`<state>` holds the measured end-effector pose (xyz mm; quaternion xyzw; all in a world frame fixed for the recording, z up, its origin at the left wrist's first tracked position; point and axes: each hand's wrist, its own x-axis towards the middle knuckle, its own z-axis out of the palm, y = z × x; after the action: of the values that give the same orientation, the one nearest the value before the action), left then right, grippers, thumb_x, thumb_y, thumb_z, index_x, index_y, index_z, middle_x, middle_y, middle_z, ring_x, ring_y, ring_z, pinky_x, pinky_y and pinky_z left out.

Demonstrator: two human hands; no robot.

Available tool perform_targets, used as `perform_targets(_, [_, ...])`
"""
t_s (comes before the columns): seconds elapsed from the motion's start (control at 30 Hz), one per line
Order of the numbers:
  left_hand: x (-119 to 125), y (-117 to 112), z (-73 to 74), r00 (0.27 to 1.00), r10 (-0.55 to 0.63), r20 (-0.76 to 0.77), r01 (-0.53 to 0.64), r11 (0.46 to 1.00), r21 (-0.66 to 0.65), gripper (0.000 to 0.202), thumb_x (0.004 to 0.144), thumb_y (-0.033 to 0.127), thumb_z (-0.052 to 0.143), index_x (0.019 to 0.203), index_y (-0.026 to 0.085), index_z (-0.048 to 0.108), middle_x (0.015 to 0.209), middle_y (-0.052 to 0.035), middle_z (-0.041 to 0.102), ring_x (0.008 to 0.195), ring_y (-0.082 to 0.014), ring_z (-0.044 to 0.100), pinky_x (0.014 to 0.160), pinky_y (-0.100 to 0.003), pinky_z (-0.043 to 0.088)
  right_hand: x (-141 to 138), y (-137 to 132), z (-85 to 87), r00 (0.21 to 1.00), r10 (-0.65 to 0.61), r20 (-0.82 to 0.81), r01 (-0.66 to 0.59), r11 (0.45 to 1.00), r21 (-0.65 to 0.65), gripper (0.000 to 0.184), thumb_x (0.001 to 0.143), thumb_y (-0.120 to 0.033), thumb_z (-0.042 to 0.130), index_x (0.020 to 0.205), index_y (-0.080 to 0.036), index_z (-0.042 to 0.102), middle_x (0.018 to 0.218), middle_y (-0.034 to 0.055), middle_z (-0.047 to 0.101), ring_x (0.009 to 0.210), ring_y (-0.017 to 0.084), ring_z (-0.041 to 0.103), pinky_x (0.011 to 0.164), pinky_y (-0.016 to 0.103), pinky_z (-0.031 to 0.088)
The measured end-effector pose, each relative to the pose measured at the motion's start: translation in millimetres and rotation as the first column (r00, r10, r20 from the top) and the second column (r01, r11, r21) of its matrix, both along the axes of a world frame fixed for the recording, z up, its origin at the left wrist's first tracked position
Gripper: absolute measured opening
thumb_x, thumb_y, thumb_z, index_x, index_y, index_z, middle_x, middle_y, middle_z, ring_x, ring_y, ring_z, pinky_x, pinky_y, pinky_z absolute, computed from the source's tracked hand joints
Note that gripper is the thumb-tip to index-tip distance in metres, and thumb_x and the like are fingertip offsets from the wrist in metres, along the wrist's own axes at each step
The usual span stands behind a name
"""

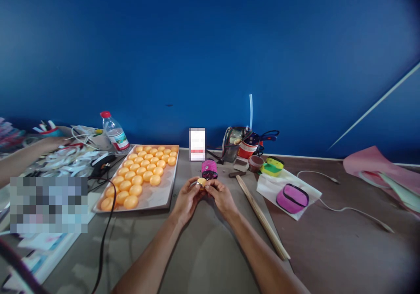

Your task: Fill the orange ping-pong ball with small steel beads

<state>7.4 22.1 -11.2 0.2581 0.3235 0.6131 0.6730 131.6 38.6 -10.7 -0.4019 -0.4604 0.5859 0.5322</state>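
Near the middle of the table, my left hand and my right hand meet with their fingers closed. Between the fingertips is a small orange ball, with a dark or shiny bit on its near side too small to make out. The left fingers grip the ball from the left, while the right thumb and fingers pinch at its right edge. Just beyond the hands stands a purple fabric pouch with dark bits at its near rim. To the left, a shallow tray holds rows of orange balls.
A wooden strip lies right of my hands. Farther right are a purple pouch on white paper, a yellow-green pouch and a white cable. A bottle stands behind the tray. Another person's arm reaches in at left.
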Motion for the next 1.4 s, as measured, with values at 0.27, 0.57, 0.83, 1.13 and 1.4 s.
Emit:
perform_targets(0.27, [0.9,-1.3,-0.2,0.998,0.021,-0.057,-0.021,1.0,0.007,0.04,0.065,0.027,0.076,0.098,0.016,0.058,0.086,-0.0048,0.068,0.074,-0.0155,0.063,0.077,-0.033,0.048,1.8,0.2,0.7,0.999,0.004,0.045,-0.003,1.0,-0.016,0.017,0.061,-0.034,0.067,0.068,-0.02,0.06,0.059,-0.0041,0.053,0.055,0.011,0.043,0.057,0.024,0.037])
perform_targets(0.57, [0.3,-1.5,-1.8,0.996,0.027,-0.09,-0.026,1.0,0.012,0.04,0.066,0.027,0.075,0.099,0.016,0.057,0.084,-0.0036,0.067,0.072,-0.014,0.062,0.074,-0.03,0.049,2.7,-0.8,1.5,0.996,0.006,0.085,-0.006,1.0,0.007,0.015,0.063,-0.031,0.066,0.07,-0.019,0.061,0.064,-0.003,0.058,0.057,0.011,0.047,0.059,0.025,0.039])
perform_targets(0.83, [1.9,-3.3,3.1,0.989,0.048,-0.137,-0.046,0.999,0.017,0.042,0.062,0.029,0.077,0.096,0.016,0.057,0.082,-0.0035,0.067,0.067,-0.0148,0.063,0.066,-0.029,0.05,1.5,-3.1,-0.6,0.998,0.025,0.052,-0.023,0.998,-0.053,0.016,0.064,-0.033,0.065,0.07,-0.019,0.059,0.055,-0.0036,0.055,0.054,0.012,0.05,0.055,0.026,0.041])
perform_targets(1.13, [0.6,-3.4,3.2,0.991,0.032,-0.132,-0.029,0.999,0.02,0.042,0.062,0.029,0.077,0.096,0.016,0.057,0.08,-0.0035,0.068,0.064,-0.014,0.062,0.066,-0.028,0.049,4.9,-2.9,-0.7,0.996,0.091,-0.013,-0.091,0.994,-0.062,0.02,0.065,-0.034,0.067,0.07,-0.017,0.058,0.055,-0.0026,0.057,0.053,0.011,0.05,0.055,0.024,0.041])
perform_targets(1.4, [0.3,-2.7,-1.7,0.985,0.028,-0.171,-0.022,0.999,0.036,0.04,0.064,0.032,0.075,0.097,0.016,0.058,0.082,-0.0044,0.068,0.068,-0.0151,0.063,0.068,-0.029,0.049,5.5,-1.3,-1.3,0.994,0.106,-0.015,-0.107,0.989,-0.101,0.021,0.063,-0.035,0.067,0.07,-0.017,0.058,0.052,-0.0032,0.056,0.05,0.011,0.051,0.05,0.025,0.044])
